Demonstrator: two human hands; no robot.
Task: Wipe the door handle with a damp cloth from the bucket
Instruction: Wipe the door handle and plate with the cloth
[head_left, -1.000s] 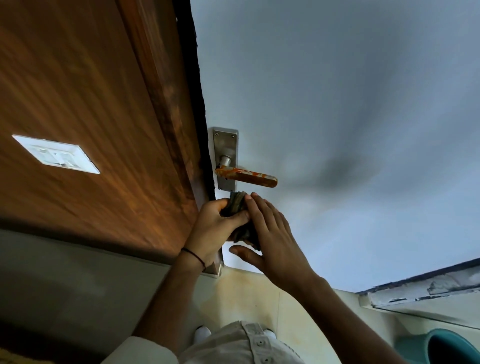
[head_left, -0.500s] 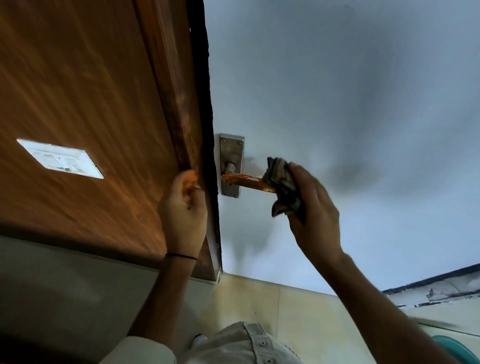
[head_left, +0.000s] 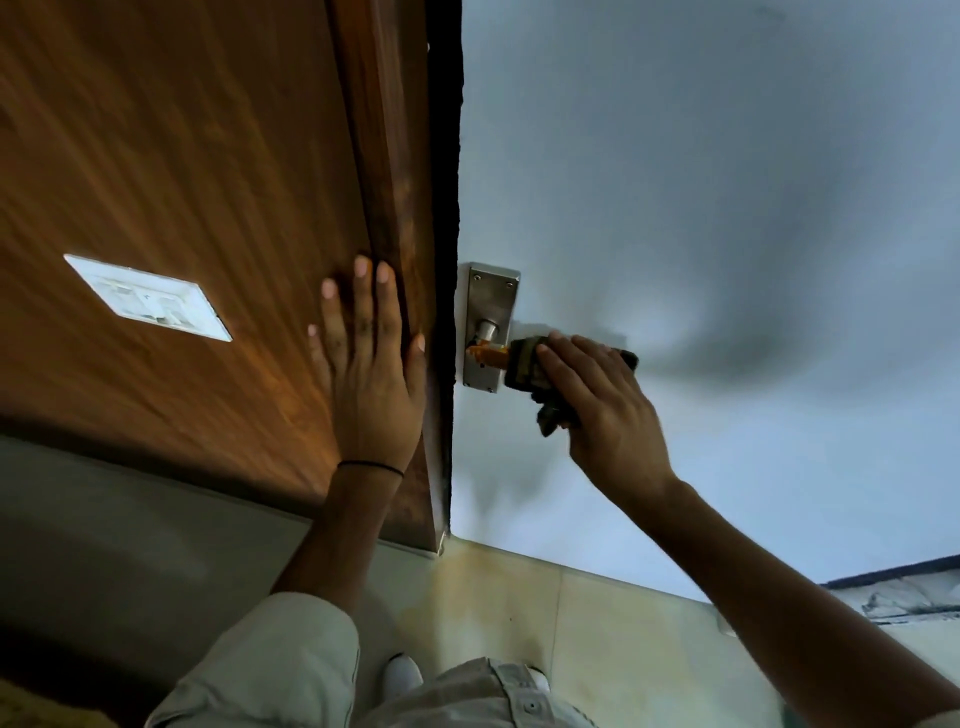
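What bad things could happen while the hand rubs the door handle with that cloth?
Pressing down with the cloth might turn the orange handle and swing the door. The left hand rests flat beside the door's edge, so its fingers might get pinched. The bunched cloth could slip from the right hand.

- one head view only, worn high, looking forward and down along the door (head_left: 675, 208) and the wood panel (head_left: 182, 156).
- close in: both forearms reach up from the bottom edge, the floor (head_left: 519, 597) below.
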